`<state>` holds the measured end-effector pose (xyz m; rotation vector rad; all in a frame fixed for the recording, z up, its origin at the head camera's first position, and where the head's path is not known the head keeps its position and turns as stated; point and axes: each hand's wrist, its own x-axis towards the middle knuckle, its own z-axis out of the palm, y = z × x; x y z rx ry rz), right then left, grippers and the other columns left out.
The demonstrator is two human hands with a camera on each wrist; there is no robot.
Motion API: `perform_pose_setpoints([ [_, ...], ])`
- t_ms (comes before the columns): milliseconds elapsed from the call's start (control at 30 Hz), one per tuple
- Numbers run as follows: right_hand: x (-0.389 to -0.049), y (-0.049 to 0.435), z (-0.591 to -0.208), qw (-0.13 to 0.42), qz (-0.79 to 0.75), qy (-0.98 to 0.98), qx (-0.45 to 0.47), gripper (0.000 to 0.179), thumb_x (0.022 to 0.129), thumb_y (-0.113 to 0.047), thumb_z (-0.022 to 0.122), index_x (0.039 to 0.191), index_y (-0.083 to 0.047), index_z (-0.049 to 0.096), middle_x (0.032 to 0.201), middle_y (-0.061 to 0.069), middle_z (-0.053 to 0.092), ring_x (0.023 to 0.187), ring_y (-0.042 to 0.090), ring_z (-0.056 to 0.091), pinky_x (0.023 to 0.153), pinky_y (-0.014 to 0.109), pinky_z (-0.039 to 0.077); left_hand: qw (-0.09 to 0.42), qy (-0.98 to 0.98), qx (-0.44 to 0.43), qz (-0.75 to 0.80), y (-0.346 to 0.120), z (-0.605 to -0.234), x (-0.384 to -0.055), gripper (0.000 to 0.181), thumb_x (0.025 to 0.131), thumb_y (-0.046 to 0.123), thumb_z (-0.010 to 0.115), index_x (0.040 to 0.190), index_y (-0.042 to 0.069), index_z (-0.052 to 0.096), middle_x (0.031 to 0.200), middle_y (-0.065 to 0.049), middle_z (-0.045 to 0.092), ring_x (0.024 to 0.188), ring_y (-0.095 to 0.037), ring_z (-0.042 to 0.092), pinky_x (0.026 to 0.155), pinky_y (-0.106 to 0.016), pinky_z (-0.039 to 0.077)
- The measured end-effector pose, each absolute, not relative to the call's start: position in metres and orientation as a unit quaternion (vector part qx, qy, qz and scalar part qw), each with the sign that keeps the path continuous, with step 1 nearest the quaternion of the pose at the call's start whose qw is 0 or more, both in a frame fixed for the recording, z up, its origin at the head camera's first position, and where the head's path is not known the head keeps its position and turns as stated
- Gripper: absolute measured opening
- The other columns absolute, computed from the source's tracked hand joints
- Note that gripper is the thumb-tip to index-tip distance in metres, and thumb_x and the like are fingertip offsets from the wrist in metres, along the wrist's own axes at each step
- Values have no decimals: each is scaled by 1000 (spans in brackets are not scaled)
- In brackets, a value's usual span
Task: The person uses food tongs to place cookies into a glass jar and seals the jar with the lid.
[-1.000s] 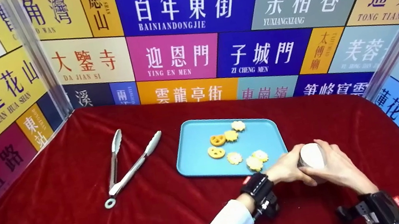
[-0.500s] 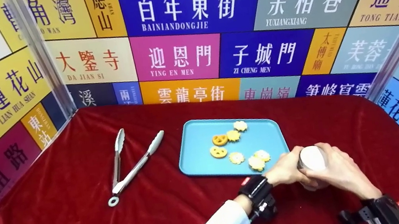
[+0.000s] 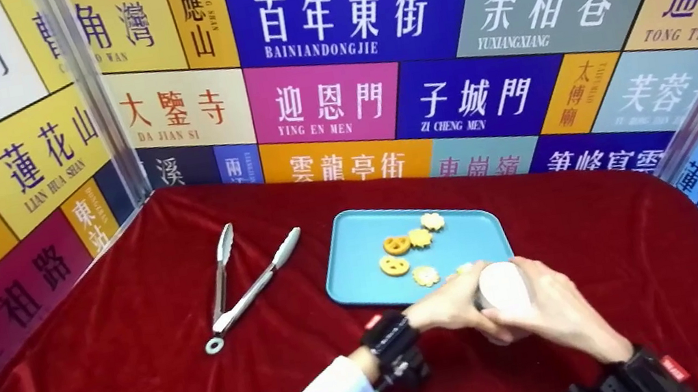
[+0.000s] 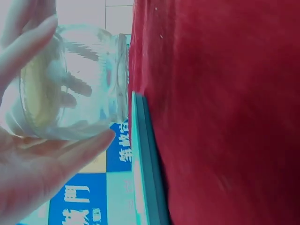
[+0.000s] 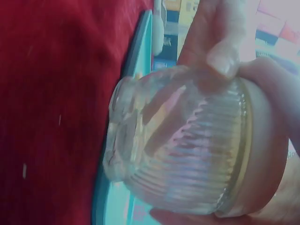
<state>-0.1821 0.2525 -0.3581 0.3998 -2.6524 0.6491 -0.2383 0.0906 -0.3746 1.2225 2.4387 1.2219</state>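
Glass jar, white-topped: at near right corner of tray. Left hand, right hand: grip of each clamped round jar. Tongs: left of tray. Biscuits: on tray.

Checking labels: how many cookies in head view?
6 on the tray: dark pretzel; light pretzel below; yellow flower beside the dark one; far flower above that; near flower toward the front edge; cookie partly behind the left hand, which may hide more.

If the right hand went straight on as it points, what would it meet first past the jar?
Probably the right end of the blue tray, going by the head view; depth is unclear, so the right hand and jar might pass above it.
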Motion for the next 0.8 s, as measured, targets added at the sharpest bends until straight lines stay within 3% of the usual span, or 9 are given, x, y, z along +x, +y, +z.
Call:
perform_pose_setpoints([
  [167, -190, 230, -365, 173, 248, -936, 181, 72, 60, -44, 76, 111, 2, 54, 98, 10, 60, 82, 21, 54, 68, 38, 44, 112, 789, 431, 424, 59, -380, -244, 85, 55, 22, 85, 125, 10, 39, 110, 4, 48, 97, -4, 45, 85, -16, 36],
  [367, -198, 210, -370, 129, 245, -935, 223, 78, 60, -55, 73, 114, -2, 51, 101, 5, 56, 83, 18, 52, 67, 35, 42, 106, 801, 445, 386, 31, -385, -247, 87, 56, 26, 85, 127, 10, 37, 113, 2, 45, 101, -6, 43, 87, -17, 35],
  [800, -208, 189, -375, 148, 228, -905, 328, 76, 61, -57, 71, 119, -13, 50, 104, -3, 53, 94, 12, 46, 77, 38, 37, 105, 790, 446, 406, 2, -389, -253, 88, 56, 24, 84, 130, 17, 36, 120, 5, 49, 105, -4, 45, 90, -20, 35],
])
